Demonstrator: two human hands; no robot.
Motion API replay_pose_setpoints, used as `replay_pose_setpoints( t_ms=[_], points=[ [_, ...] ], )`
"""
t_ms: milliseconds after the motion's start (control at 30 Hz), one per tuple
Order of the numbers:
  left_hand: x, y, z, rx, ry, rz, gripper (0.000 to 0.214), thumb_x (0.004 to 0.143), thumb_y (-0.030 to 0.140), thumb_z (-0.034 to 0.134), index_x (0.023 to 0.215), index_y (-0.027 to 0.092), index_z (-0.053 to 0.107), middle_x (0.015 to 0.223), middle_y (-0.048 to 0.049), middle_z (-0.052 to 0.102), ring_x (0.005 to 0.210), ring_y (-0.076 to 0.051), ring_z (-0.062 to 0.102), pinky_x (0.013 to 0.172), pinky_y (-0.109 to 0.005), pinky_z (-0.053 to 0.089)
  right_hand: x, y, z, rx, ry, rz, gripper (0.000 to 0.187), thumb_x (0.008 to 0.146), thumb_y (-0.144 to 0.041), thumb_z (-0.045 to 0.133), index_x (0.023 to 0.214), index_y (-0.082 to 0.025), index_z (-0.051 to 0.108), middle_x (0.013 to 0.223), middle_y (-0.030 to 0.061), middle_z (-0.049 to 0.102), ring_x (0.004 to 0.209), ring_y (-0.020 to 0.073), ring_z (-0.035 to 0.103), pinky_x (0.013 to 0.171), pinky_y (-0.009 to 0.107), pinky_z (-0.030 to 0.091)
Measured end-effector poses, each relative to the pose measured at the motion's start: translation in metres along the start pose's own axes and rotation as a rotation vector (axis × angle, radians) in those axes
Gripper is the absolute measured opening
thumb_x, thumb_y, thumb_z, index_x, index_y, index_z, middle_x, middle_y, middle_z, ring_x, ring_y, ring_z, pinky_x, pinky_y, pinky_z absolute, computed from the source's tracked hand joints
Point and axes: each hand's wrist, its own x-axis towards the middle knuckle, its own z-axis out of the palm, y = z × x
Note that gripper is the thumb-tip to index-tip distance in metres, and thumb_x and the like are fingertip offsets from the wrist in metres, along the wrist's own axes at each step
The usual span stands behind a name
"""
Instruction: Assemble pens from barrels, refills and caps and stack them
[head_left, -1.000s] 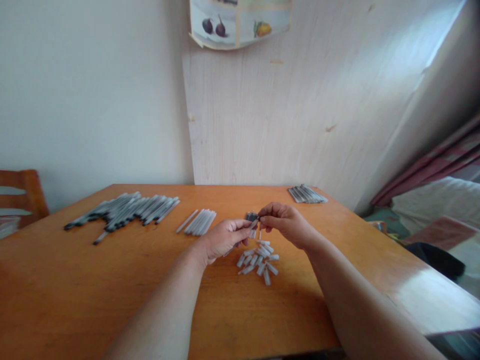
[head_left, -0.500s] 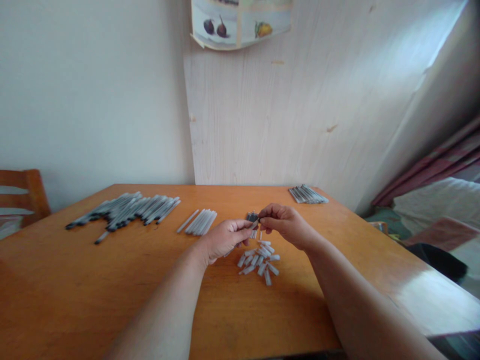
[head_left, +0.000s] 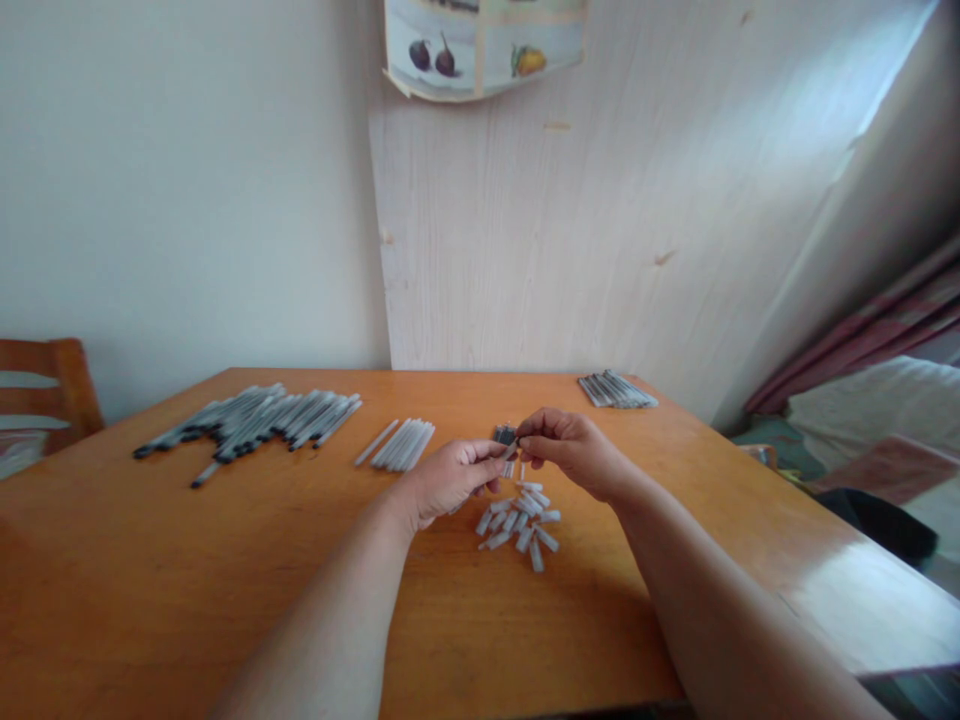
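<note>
Above the glossy orange-brown wooden table (head_left: pixel 465 640), a slim grey plastic pen (head_left: pixel 511 451) slants, its long axis running from near left to far right. The left hand (head_left: pixel 452 480) pinches and partly covers its shaft; the right hand (head_left: pixel 568 446) seems, though blurred, to grip its dark far end. Short translucent white plastic caps (head_left: pixel 525 517) lie heaped just nearer; small dark-topped sticks (head_left: pixel 504 434) stand behind, partly hidden.

pale wall (head_left: pixel 187 200) behind 1 orange-brown table (head_left: pixel 135 590), 1 wooden chair (head_left: pixel 75 385) at left, reddish curtain (head_left: pixel 847 335) at right
</note>
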Motion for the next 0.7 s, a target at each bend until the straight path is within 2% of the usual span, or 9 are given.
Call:
replay_pose_setpoints(
  t_ms=[200,333,533,700],
  points=[
    [-0.0007,0.0014,-0.0003,0.003,0.006,0.006,0.040,0.086,0.042,0.056,0.118,0.020,0.065,0.072,0.0003,0.057,0.062,-0.010,0.042,0.060,-0.023,0.029,-0.0011,0.0003,-0.0017,0.051,-0.008,0.015,0.025,0.077,-0.033,0.066,0.092,-0.014,0.061,0.079,0.0053,0.069,0.066,0.0118,0.061,0.063,0.026,0.048],
    [-0.0003,0.0011,-0.0004,-0.001,-0.001,0.004,0.041,0.085,0.043,0.057,0.118,0.018,0.065,0.074,-0.0004,0.058,0.065,-0.010,0.045,0.060,-0.022,0.030,-0.0013,0.0000,-0.0017,0.046,-0.024,0.027,0.024,0.077,-0.033,0.067,0.091,-0.013,0.062,0.082,0.0067,0.069,0.066,0.0116,0.060,0.062,0.027,0.048],
    [0.0002,-0.0002,-0.0004,-0.012,-0.004,0.021,0.041,0.085,0.041,0.057,0.117,0.017,0.065,0.077,-0.0020,0.059,0.071,-0.012,0.049,0.065,-0.023,0.034,-0.0004,0.0038,-0.0040,0.054,-0.047,0.019,0.022,0.077,-0.032,0.068,0.088,-0.014,0.064,0.077,0.0041,0.068,0.066,0.0115,0.059,0.063,0.026,0.047],
    [0.0004,-0.0009,-0.0001,-0.003,-0.013,0.021,0.040,0.085,0.041,0.057,0.117,0.017,0.065,0.074,-0.0011,0.059,0.069,-0.011,0.049,0.064,-0.023,0.033,0.0002,0.0059,-0.0067,0.029,-0.080,0.018,0.022,0.079,-0.035,0.067,0.087,-0.014,0.064,0.079,0.0045,0.068,0.064,0.0105,0.056,0.062,0.026,0.045]
  ],
)
